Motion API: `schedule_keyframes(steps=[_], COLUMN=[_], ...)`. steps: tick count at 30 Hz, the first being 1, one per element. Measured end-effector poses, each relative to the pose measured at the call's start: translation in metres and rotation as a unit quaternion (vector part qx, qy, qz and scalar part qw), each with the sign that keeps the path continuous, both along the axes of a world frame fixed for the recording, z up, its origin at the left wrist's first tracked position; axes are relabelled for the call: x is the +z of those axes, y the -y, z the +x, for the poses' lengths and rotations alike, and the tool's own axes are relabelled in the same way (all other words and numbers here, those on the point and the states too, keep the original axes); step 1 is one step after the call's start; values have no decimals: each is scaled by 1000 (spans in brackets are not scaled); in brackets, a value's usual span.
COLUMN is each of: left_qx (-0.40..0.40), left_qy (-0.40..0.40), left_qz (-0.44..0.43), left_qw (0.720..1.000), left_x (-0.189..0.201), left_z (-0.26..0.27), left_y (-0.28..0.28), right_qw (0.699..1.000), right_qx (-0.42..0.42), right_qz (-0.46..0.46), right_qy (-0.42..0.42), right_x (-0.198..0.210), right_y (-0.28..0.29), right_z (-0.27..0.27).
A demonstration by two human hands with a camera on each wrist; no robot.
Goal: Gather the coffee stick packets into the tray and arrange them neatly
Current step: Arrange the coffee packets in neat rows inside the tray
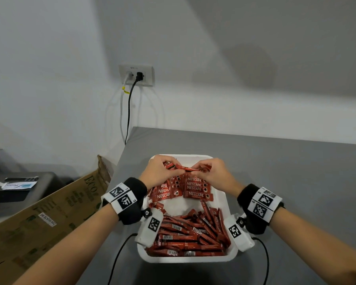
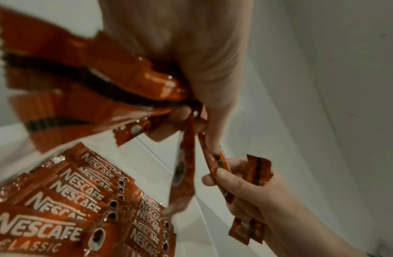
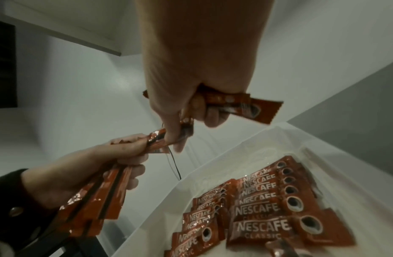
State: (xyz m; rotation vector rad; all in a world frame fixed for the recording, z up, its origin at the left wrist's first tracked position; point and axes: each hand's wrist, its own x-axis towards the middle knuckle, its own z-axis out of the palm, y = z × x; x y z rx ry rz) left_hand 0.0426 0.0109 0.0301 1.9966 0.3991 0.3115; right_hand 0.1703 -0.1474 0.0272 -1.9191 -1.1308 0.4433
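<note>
A white tray (image 1: 185, 259) sits on the grey table (image 1: 296, 171). Red Nescafe stick packets lie in two neat rows (image 1: 195, 188) in its far half, and a loose pile (image 1: 189, 235) fills the near end. Both hands hover over the far end. My left hand (image 1: 173, 170) grips a fanned bunch of packets (image 2: 81, 78). My right hand (image 1: 199, 171) holds a few packets (image 3: 246, 107) in its curled fingers. Its thumb and forefinger also pinch one packet (image 1: 185, 168) that spans between the two hands. The rows (image 3: 268, 200) lie label up below the hands.
An open cardboard box (image 1: 49, 212) stands against the table's left edge, with a black device (image 1: 19, 188) beyond it. A wall socket (image 1: 136, 76) with two plugged cables is behind the table. Thin black cables (image 1: 119, 256) run from the wrist cameras across the near table.
</note>
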Motion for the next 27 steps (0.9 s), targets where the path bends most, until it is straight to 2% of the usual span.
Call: schedule_keyframes(steps=[4, 7, 9, 11, 13, 16, 19, 24, 27], left_qx=[57, 34, 33, 47, 61, 63, 57, -24, -13], left_qy=[-50, -94, -76, -48, -18, 20, 35, -41, -38], left_qz=[-122, -182, -215, -228, -220, -157, -119, -24, -28], left_qw=[990, 978, 973, 971, 973, 985, 991, 999, 999], left_x=[4, 8, 8, 6, 3, -1, -6, -15, -15], left_z=[-1, 3, 4, 3, 1, -1, -1, -2, 0], left_y=[-6, 4, 10, 8, 4, 6, 7, 6, 11], right_qw=[988, 978, 973, 979, 990, 999, 1000, 988, 987], right_qx=[-108, -88, -60, -31, -22, -24, -2, 60, 53], right_qz=[88, 126, 127, 90, 46, 40, -5, -143, -149], right_qy=[65, 142, 181, 179, 128, 27, -20, -17, -6], right_x=[-6, -10, -13, -11, -5, 8, 12, 7, 1], right_y=[5, 0, -2, -1, 2, 5, 3, 3, 4], right_z=[3, -5, -8, -6, -2, 0, 6, 22, 22])
